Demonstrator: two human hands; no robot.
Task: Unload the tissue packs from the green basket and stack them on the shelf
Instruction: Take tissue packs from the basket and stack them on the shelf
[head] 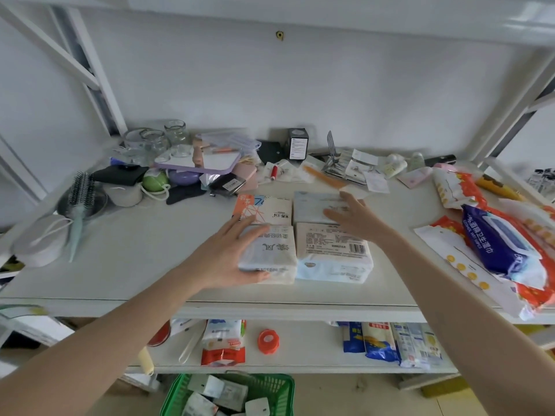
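Note:
Several tissue packs lie in a block on the white shelf. My left hand grips the front-left pack, thumb along its front edge and fingers on its far side. Beside it sits the front-right pack with a barcode on top. My right hand rests with straight fingers on the back-right pack. An orange-and-white pack lies at the back left. The green basket stands on the floor below, holding several small packs.
Clutter lines the back of the shelf: glass jars, a purple tray, a black box, a hairbrush. Wet-wipe packs crowd the right end. The lower shelf holds bags and an orange tape roll.

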